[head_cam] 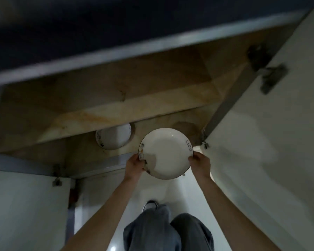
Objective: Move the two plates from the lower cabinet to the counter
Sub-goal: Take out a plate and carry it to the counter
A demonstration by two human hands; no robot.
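A white plate (168,153) with a dark rim and small printed marks hangs in front of the open lower cabinet (91,151), over its front edge. My left hand (134,164) grips its left rim and my right hand (200,164) grips its right rim. A second plate (114,138) of the same kind lies on the cabinet floor to the left, its far half hidden under the inner shelf (134,113). The dark counter (80,33) runs across the top of the view.
The right cabinet door (270,142) stands open close to my right hand, with a metal hinge (266,71) near its top. A left door (25,205) is open too. My legs (163,230) and a shoe (150,204) are on the pale floor below.
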